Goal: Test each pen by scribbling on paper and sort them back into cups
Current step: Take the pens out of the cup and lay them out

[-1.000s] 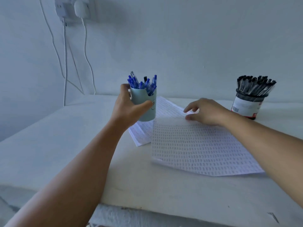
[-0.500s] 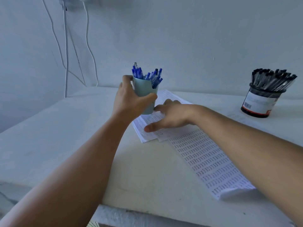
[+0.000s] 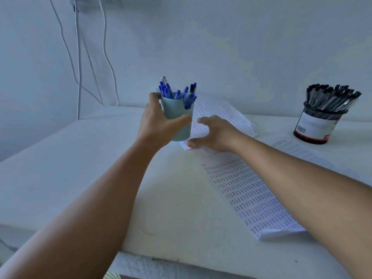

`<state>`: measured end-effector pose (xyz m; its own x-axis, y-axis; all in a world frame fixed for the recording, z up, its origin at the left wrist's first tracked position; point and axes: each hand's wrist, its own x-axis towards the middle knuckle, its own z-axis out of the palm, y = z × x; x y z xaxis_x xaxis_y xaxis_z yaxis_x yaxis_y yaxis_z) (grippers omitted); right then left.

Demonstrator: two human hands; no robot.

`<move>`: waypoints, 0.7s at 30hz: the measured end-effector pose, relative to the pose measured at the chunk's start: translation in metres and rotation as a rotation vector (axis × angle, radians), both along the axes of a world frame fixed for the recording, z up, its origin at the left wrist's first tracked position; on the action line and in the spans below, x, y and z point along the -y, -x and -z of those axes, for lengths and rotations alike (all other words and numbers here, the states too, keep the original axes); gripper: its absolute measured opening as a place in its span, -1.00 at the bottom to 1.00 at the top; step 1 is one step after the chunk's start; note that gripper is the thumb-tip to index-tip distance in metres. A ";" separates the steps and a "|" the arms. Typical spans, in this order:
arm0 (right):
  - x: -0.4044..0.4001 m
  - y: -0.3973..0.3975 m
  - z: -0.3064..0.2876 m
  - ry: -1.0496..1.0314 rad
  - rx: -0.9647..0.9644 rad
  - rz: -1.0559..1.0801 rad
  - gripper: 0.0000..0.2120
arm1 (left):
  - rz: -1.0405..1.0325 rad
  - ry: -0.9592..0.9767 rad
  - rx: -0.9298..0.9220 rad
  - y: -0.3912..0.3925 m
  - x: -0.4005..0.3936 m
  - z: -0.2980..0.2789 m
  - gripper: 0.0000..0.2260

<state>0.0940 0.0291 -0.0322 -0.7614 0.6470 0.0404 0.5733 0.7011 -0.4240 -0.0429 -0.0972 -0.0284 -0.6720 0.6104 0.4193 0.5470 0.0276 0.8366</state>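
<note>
My left hand (image 3: 158, 122) grips a pale green cup (image 3: 178, 115) full of blue pens (image 3: 177, 91), held at the near left corner of a printed paper stack (image 3: 223, 113). Whether the cup's base touches the paper I cannot tell. My right hand (image 3: 214, 133) arches just right of the cup, thumb tip on the stack's near corner, fingers curved and raised, holding nothing. A second printed sheet (image 3: 251, 198) lies diagonally toward the table's front right, partly under my right forearm. At the back right stands a tub (image 3: 316, 127) crammed with black pens (image 3: 332, 96).
The white table (image 3: 80, 168) meets a white wall behind, and its front edge runs close below my arms. White cables (image 3: 78, 77) hang down the wall at the back left.
My right hand slid the loose sheet toward the front right, then came across to the cup, pressed flat on the stack and now arches up. The left hand kept its grip on the cup.
</note>
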 end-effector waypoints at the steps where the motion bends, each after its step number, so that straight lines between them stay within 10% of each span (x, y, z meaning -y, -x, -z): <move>1: -0.002 -0.003 0.002 -0.002 -0.038 0.017 -0.09 | 0.019 0.008 -0.005 -0.001 0.000 0.000 -0.38; 7: -0.009 -0.040 -0.010 0.101 -0.147 -0.067 -0.56 | 0.032 0.017 0.012 -0.002 0.000 0.001 -0.40; 14: 0.011 -0.066 -0.036 0.342 0.322 -0.358 -0.40 | 0.060 0.049 0.021 -0.008 0.004 0.000 -0.43; 21: 0.012 -0.051 -0.028 0.252 0.232 -0.267 -0.74 | 0.080 0.048 0.075 -0.013 0.009 0.000 -0.39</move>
